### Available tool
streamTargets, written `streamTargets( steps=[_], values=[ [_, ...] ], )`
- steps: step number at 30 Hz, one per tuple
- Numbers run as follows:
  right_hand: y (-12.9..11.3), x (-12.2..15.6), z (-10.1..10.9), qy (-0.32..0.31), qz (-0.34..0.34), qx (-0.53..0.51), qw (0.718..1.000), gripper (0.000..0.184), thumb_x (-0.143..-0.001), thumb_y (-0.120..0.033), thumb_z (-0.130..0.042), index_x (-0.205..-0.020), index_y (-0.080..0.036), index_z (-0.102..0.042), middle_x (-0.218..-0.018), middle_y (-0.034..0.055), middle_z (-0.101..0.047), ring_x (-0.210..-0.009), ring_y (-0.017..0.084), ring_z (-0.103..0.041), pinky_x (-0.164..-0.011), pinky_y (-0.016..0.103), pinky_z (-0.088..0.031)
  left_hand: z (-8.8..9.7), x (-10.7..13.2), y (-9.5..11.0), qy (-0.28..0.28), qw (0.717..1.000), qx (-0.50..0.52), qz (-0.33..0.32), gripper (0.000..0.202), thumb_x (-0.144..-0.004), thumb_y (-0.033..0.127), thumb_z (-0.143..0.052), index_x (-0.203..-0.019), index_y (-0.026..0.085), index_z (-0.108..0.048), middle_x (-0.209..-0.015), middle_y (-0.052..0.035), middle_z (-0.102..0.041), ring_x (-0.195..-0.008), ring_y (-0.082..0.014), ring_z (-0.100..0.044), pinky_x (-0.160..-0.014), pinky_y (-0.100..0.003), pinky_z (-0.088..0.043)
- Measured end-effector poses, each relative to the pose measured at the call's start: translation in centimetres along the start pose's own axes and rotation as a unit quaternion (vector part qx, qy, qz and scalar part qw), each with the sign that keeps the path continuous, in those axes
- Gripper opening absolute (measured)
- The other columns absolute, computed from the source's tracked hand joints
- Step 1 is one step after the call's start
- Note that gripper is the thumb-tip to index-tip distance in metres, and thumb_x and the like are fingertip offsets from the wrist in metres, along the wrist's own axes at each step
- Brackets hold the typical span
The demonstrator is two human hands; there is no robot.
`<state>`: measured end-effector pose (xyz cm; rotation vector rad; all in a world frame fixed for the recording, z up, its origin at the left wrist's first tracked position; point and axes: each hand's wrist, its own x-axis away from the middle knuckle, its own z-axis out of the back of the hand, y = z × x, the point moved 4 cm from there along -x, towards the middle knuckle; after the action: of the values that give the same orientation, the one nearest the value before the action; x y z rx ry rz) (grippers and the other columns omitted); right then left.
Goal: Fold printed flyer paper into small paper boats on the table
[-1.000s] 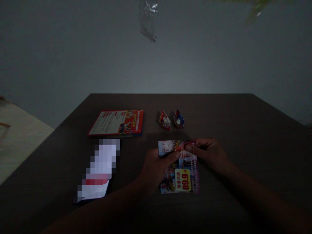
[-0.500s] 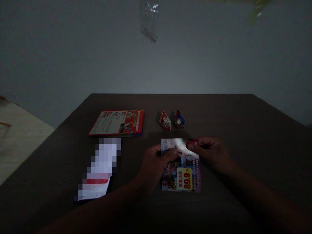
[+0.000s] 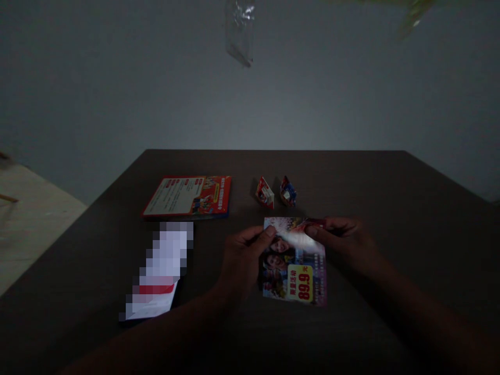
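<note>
A glossy colour flyer (image 3: 296, 265) with a yellow price patch lies on the dark table (image 3: 390, 198) in front of me. My left hand (image 3: 242, 258) pinches its upper left edge, thumb on top. My right hand (image 3: 344, 240) pinches the upper right corner, where the paper is curled or folded over. Both hands are closed on the sheet.
Two small folded paper boats (image 3: 264, 192) (image 3: 288, 191) stand just beyond the flyer. A stack of red-bordered flyers (image 3: 187, 197) lies at the back left. A blurred white sheet (image 3: 158, 273) lies at the near left. A clear plastic bag (image 3: 239, 31) hangs on the wall.
The flyer has shifted a little to the right and turned slightly. My left thumb has slid off the middle, so more of the printed faces shows.
</note>
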<state>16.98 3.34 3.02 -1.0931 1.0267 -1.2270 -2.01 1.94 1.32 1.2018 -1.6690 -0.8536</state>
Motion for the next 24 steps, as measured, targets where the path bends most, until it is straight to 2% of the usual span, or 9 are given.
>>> streamTargets(
  steps=[5, 10, 15, 20, 24],
  values=[
    [-0.4, -0.2, -0.1, 0.001, 0.0, -0.008, 1.0, 0.026, -0.069, -0.039, -0.075, -0.055, -0.019, -0.066, -0.063, 0.0031, -0.069, -0.055, 0.015, -0.059, -0.05, 0.026, -0.044, 0.0, 0.2, 0.4, 0.009, 0.999, -0.043, 0.003, 0.023, -0.074, 0.039, -0.068, -0.077, 0.016, -0.07, -0.069, -0.0012, -0.068, -0.06, -0.0152, -0.062, -0.057, -0.026, -0.049],
    [0.0, -0.2, 0.1, -0.003, -0.003, -0.011, 1.0, 0.028, -0.069, -0.039, -0.075, -0.052, -0.018, -0.064, -0.058, 0.0016, -0.066, -0.052, 0.013, -0.056, -0.048, 0.024, -0.042, 0.2, 0.3, 1.4, 0.023, 0.985, -0.157, -0.07, 0.023, -0.078, 0.038, -0.064, -0.076, 0.017, -0.07, -0.07, -0.0009, -0.069, -0.066, -0.0159, -0.062, -0.058, -0.024, -0.048],
    [0.2, -0.4, 0.1, -0.014, -0.009, -0.008, 1.0, 0.023, -0.069, -0.039, -0.075, -0.06, -0.019, -0.07, -0.063, 0.003, -0.069, -0.052, 0.013, -0.056, -0.048, 0.024, -0.042, 0.2, 0.2, 2.0, 0.023, 0.976, -0.189, -0.106, 0.015, -0.076, 0.031, -0.066, -0.078, 0.017, -0.07, -0.074, -0.0017, -0.07, -0.069, -0.0159, -0.063, -0.062, -0.023, -0.047],
    [0.9, -1.0, -0.3, -0.058, -0.035, 0.028, 0.997, 0.029, -0.069, -0.045, -0.073, -0.063, -0.017, -0.07, -0.069, 0.0052, -0.071, -0.061, 0.017, -0.061, -0.053, 0.026, -0.047, 0.7, -0.6, 1.4, 0.016, 0.961, -0.256, -0.105, 0.02, -0.077, 0.037, -0.065, -0.077, 0.017, -0.069, -0.073, -0.0026, -0.069, -0.068, -0.0174, -0.062, -0.06, -0.024, -0.043],
    [2.0, -1.4, -0.7, -0.081, -0.041, 0.087, 0.992, 0.031, -0.074, -0.048, -0.066, -0.067, -0.018, -0.071, -0.07, 0.0041, -0.071, -0.06, 0.016, -0.06, -0.052, 0.025, -0.044, 1.1, -1.1, 0.6, 0.004, 0.929, -0.347, -0.128, 0.023, -0.08, 0.039, -0.06, -0.078, 0.018, -0.068, -0.075, -0.0041, -0.068, -0.069, -0.0183, -0.06, -0.06, -0.026, -0.04]
  ],
)
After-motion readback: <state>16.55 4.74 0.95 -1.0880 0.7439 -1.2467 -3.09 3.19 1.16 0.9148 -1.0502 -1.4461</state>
